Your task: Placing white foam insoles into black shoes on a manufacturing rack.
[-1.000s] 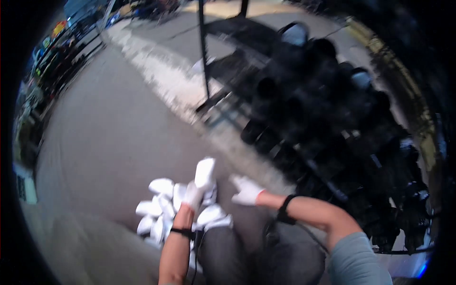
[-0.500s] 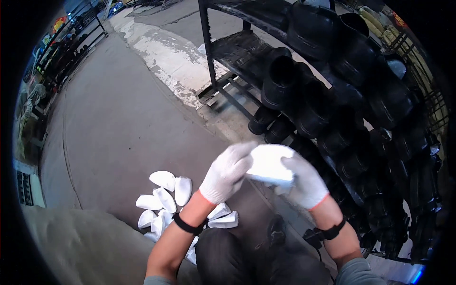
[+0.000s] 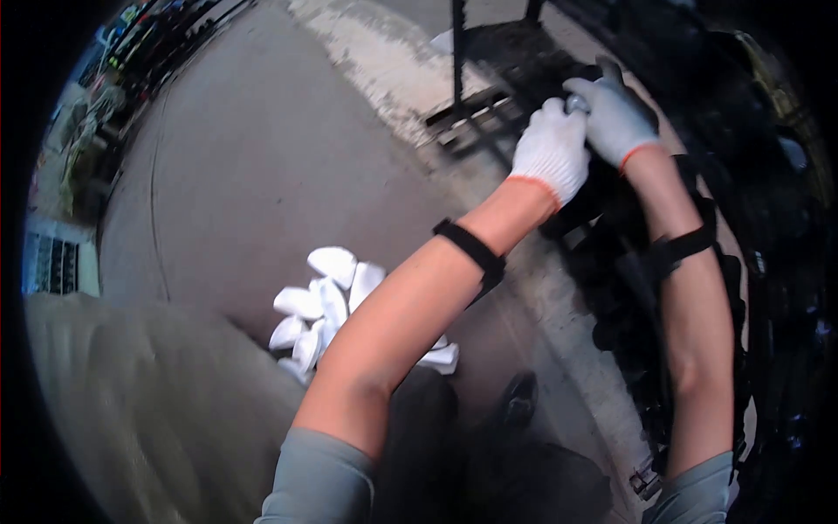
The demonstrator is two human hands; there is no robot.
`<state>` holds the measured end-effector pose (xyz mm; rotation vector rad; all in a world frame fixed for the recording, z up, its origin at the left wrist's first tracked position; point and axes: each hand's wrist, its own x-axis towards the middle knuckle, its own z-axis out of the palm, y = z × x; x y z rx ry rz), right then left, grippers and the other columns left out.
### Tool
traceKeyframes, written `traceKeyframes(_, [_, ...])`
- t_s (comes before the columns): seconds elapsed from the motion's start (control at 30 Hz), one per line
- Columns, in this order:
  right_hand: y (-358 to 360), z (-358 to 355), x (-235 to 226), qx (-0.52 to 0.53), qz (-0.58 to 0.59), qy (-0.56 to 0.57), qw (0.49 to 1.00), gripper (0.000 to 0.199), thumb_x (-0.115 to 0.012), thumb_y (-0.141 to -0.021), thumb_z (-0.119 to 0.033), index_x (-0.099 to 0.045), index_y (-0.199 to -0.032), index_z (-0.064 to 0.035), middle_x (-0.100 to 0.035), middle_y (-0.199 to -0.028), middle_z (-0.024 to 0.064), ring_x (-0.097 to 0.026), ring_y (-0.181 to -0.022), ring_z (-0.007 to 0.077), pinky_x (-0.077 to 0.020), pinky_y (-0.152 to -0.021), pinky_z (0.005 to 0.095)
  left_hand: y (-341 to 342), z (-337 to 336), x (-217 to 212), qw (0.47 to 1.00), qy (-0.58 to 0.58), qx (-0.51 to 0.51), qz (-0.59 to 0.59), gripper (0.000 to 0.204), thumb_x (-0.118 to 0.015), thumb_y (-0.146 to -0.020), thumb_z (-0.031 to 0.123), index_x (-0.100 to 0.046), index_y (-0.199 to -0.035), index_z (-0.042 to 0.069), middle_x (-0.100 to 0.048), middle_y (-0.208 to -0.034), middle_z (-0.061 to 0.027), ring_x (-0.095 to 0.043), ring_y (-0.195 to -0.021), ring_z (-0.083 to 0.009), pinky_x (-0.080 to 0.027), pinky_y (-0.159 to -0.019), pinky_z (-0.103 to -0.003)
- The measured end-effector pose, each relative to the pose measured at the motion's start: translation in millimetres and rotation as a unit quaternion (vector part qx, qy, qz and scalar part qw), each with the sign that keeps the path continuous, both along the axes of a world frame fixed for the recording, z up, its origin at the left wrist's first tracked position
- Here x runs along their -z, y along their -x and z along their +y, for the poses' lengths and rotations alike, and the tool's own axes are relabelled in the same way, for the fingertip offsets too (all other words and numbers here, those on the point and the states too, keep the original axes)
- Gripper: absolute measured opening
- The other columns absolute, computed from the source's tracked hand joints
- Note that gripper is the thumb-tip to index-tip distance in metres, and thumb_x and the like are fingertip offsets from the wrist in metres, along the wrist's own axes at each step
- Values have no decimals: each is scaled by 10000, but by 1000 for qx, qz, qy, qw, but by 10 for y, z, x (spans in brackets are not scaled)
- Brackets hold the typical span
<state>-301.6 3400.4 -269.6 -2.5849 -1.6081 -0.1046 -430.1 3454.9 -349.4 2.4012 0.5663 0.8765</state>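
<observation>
Both hands are stretched out to the rack at the upper right, in white knitted gloves with orange cuffs. My left hand (image 3: 554, 147) is closed, its fingers curled against a small greyish rounded thing (image 3: 577, 103) that I cannot make out. Close beside it, my right hand (image 3: 618, 112) lies around a black boot (image 3: 644, 103), thumb and fingers on either side of its dark upper part. Blur and darkness hide the boot's outline. A pile of white toe-shaped pieces (image 3: 330, 301) lies on the floor at lower left, partly behind my left forearm.
The black metal rack (image 3: 458, 61) holds rows of dark boots down the right side. A greenish-grey cloth-like surface (image 3: 148, 393) fills the lower left. Concrete floor (image 3: 236, 175) stretches leftward to shelving (image 3: 166, 44). My shoe (image 3: 521, 397) shows below.
Both hands have moved up and away to the rack. The white piece they held between them is no longer visible. The view has shifted, and the pile sits higher in the picture.
</observation>
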Motion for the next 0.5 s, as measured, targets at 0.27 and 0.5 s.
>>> traceKeyframes(0.27, [-607, 624, 246, 97, -56, 57, 992, 516, -589, -996, -228, -696, -1495, -149, -700, -1455, 247, -652, -1351, 466, -510, -1162, 541, 195, 282, 35, 991, -60, 114, 37, 564, -785, -949, 241, -615, -1433, 5, -670, -1315, -302, -683, -1209, -494, -563, -1080, -516])
traceKeyframes(0.5, [1305, -475, 838, -140, 46, -442, 885, 346, -611, -911, 60, -719, -1224, -40, -699, -1111, 186, -695, -1044, 413, -574, -961, 483, 2651, 669, 1489, 983, -37, -157, 85, 564, -724, -978, 214, -587, -1488, 14, -664, -1390, -251, -637, -1299, -462, -520, -1126, -512])
